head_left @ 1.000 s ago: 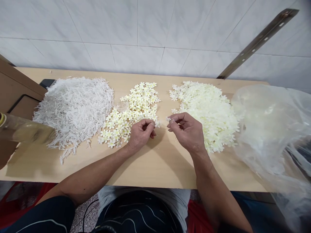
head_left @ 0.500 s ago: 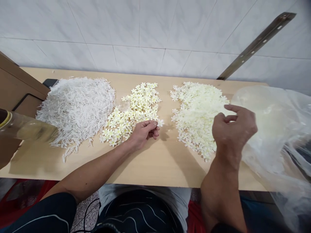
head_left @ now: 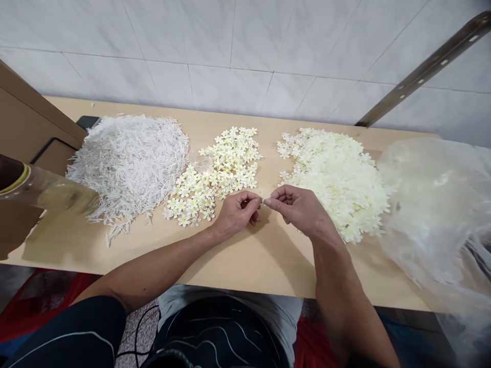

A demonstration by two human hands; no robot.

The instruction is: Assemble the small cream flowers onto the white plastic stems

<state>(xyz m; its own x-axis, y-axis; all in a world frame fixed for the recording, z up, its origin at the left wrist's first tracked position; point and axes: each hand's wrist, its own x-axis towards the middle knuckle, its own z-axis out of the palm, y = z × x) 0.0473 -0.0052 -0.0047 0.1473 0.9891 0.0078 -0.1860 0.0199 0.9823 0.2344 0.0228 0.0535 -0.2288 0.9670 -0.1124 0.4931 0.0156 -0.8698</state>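
My left hand and my right hand meet fingertip to fingertip over the table's middle. Both are pinched closed on something too small to make out. Just left of my left hand lies a pile of yellow-centred white flowers. A larger pile of pale flowers sits behind and to the right of my right hand. Farther left is a heap of thin white stems.
A wooden table runs along a tiled wall. At the left stand a clear bottle and a cardboard box. A plastic bag covers the right end, with a metal bracket behind it.
My right hand has come left and down from above the pale flower pile to meet my left hand. The flower that showed at my left fingertips is no longer visible. The view has shifted slightly.
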